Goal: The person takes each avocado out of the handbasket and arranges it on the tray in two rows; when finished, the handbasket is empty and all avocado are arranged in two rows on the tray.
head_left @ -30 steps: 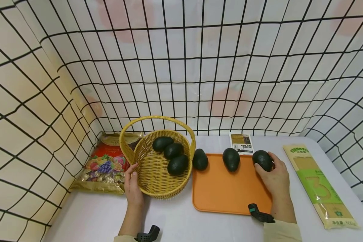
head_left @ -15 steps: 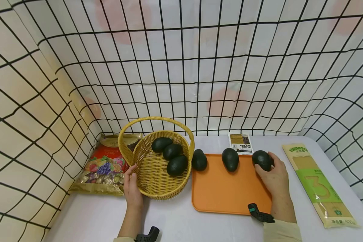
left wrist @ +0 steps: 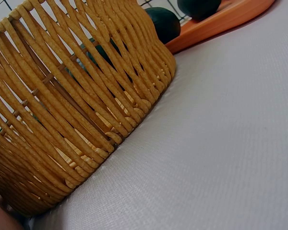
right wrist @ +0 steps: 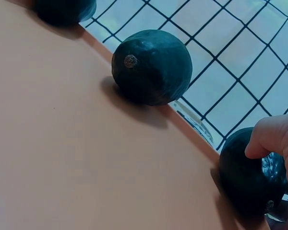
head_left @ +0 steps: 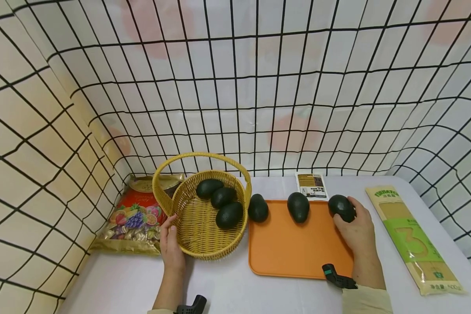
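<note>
My right hand (head_left: 359,233) grips a dark green avocado (head_left: 342,208) at the far right corner of the orange tray (head_left: 286,253). In the right wrist view the thumb (right wrist: 269,136) lies across that avocado. A second avocado (head_left: 298,207) lies on the tray's far edge, and a third avocado (head_left: 258,208) sits at its far left corner beside the basket. The yellow wicker basket (head_left: 188,231) holds several avocados on its right side. My left hand (head_left: 173,250) rests against the basket's left wall, fingers fairly straight; the left wrist view shows mostly the basket's weave (left wrist: 81,96).
Left of the basket lies a red and gold candy bag (head_left: 135,218). A small white and brown packet (head_left: 312,186) is behind the tray. Along the right side lies a pack of noodles (head_left: 414,240). A black wire grid (head_left: 255,78) encloses the back and sides of the white table.
The avocado in my right hand has shifted very slightly to the right, and the thumb with it. My left hand and the basket hold their places; the head view has drifted slightly.
</note>
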Tool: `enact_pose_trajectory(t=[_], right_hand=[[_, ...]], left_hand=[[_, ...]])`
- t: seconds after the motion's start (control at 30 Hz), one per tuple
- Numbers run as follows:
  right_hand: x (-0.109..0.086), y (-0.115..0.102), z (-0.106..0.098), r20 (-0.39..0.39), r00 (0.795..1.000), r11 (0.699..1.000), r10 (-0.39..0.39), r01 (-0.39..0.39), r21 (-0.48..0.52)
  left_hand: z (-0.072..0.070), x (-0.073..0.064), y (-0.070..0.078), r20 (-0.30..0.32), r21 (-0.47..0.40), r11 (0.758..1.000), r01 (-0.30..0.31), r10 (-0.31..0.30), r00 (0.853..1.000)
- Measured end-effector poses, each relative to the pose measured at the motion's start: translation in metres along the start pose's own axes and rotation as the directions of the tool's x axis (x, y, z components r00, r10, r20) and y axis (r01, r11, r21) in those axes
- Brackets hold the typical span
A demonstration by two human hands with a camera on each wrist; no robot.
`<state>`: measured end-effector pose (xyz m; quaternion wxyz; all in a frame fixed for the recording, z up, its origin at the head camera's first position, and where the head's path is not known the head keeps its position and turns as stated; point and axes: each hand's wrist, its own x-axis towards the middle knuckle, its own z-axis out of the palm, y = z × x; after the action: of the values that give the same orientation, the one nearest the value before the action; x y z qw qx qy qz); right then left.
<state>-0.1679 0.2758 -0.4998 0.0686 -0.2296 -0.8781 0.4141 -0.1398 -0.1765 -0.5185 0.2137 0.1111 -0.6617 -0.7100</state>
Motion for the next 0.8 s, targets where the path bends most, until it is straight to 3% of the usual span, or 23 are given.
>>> enact_pose_trajectory(t=[0.47, 0.8], right_hand=[[0.0004, 0.0029, 0.0048, -0.060, 0.998, 0.999, -0.036, 0.035, -0.011], [0.0014, 0.0035, 0.0050, -0.065, 0.998, 1.000, -0.010, 0.010, 0.007]], left_hand=[[0.0006, 0.0008, 0.0004, 0.001, -0.017, 1.000, 0.006, -0.006, 1.000], [-0.0004, -0.0005, -0.0009, 0.000, -0.008, 1.000, -0.007, 0.007, 1.000]])
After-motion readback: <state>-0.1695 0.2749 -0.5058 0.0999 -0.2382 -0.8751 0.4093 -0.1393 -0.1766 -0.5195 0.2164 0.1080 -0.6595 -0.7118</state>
